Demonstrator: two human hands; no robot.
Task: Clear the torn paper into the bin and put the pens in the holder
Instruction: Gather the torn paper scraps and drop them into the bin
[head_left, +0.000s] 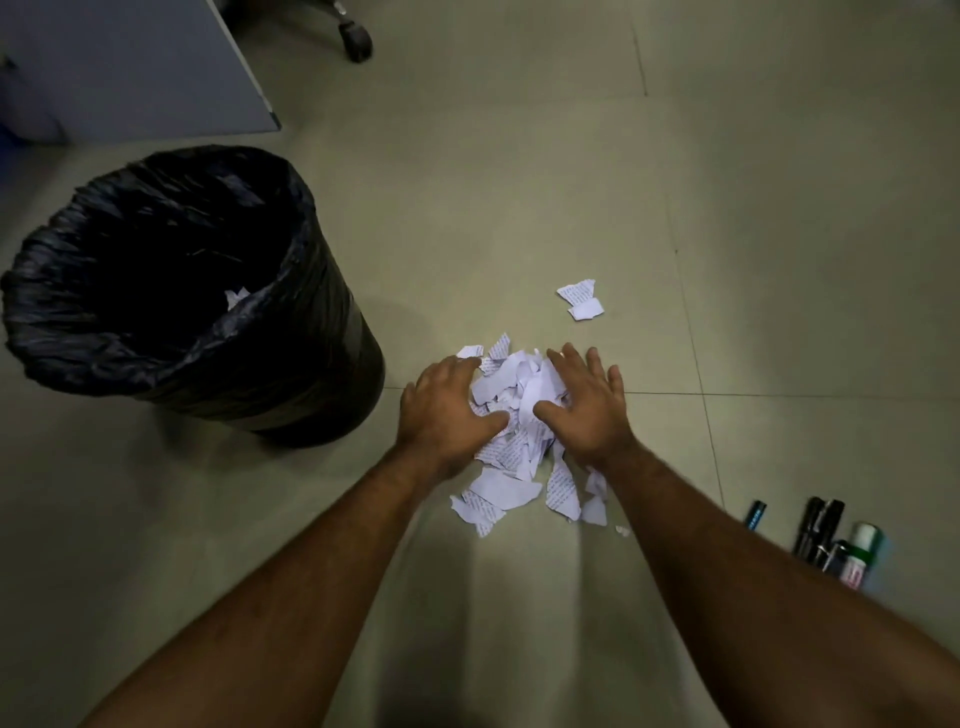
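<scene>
A heap of torn white printed paper (514, 395) lies on the tiled floor. My left hand (447, 410) presses on the heap's left side with its fingers bent over the scraps. My right hand (587, 405) rests on the right side with fingers spread and straight. More scraps (498, 493) lie loose in front of the heap, and two pieces (579, 299) lie apart beyond it. The black bin (171, 358), lined with a black bag, stands to the left with a scrap inside. Several pens and markers (821, 530) lie on the floor at the right, partly hidden by my right forearm.
A grey cabinet panel (135, 67) stands at the back left. A chair castor (356, 41) is at the top. A green-capped marker (862, 551) lies among the pens. No pen holder is in view.
</scene>
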